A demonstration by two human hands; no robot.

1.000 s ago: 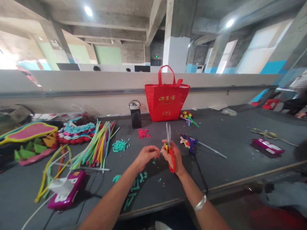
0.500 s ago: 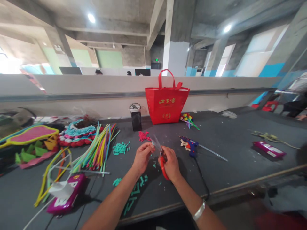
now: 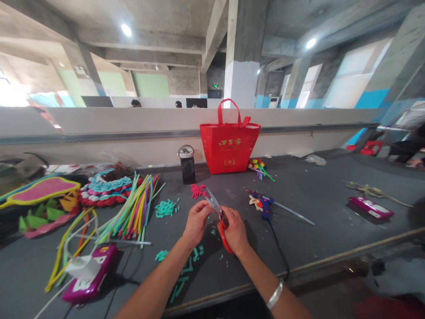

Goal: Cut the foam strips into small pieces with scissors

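Observation:
My right hand (image 3: 235, 228) is wrapped round the red handles of a pair of scissors (image 3: 214, 203), whose blades point up and away from me. Close beside the blades, my left hand (image 3: 195, 220) is closed in a pinch; whatever its fingertips hold is too small to make out. Beyond that hand lie a heap of short teal pieces (image 3: 166, 208) and a smaller heap of pink pieces (image 3: 198, 191). Teal scraps (image 3: 186, 270) are scattered on the dark table (image 3: 305, 248) below my forearms.
A bundle of coloured fuzzy stems (image 3: 137, 208) lies left, near a purple power strip (image 3: 93, 272). A red bag (image 3: 229, 148) and a dark cup (image 3: 187, 167) stand at the back. On the right are a glue gun (image 3: 264, 204) and another purple power strip (image 3: 370, 207).
The scissor blades, blurred and apart before, now look sharper and closer together. A teal bit seen earlier at my left fingertips no longer shows. The view has shifted slightly.

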